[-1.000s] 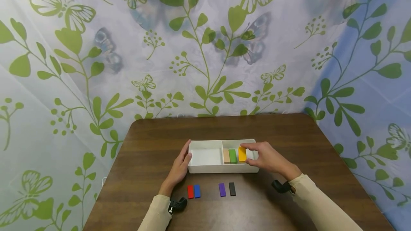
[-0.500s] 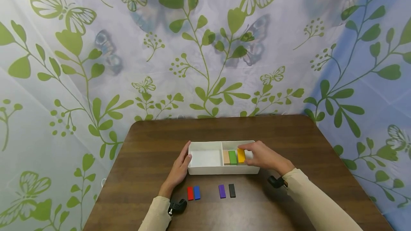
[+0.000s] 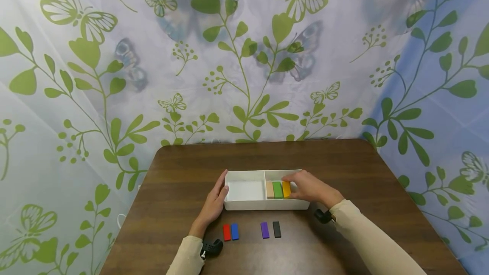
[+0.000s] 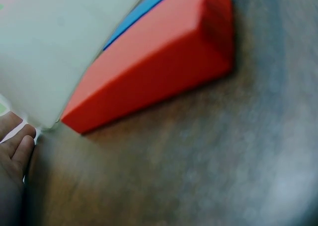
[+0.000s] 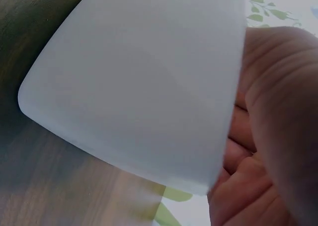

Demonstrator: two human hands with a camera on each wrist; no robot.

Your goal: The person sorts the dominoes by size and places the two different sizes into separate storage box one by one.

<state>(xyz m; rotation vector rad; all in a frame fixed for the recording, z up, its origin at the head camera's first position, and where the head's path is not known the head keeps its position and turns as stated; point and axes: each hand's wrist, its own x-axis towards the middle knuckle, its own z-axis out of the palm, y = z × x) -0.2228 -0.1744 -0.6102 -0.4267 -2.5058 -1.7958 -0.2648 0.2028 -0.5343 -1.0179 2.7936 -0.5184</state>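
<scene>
A white two-compartment box [image 3: 263, 205] sits on the table. Over its right compartment my right hand [image 3: 314, 189] pinches a yellow block [image 3: 286, 190] between thumb and fingertips, close beside a green block [image 3: 277, 190]. A beige block [image 3: 270, 189] is at the green one's left, next to the divider. The left compartment holds nothing. My left hand [image 3: 214, 205] rests along the box's left end, fingers extended. In the right wrist view the box's outer wall [image 5: 134, 87] hides the yellow block and the fingertips.
In front of the box lie a red block [image 3: 227, 232] and a blue block [image 3: 234, 231] side by side. Farther right are a purple block [image 3: 265, 230] and a black block [image 3: 276, 229]. A patterned curtain [image 3: 244, 54] hangs behind the brown table [image 3: 183, 160].
My right hand has moved left and lower into the right compartment, bringing the yellow block nearer the green one. My left hand keeps its place at the box's left end.
</scene>
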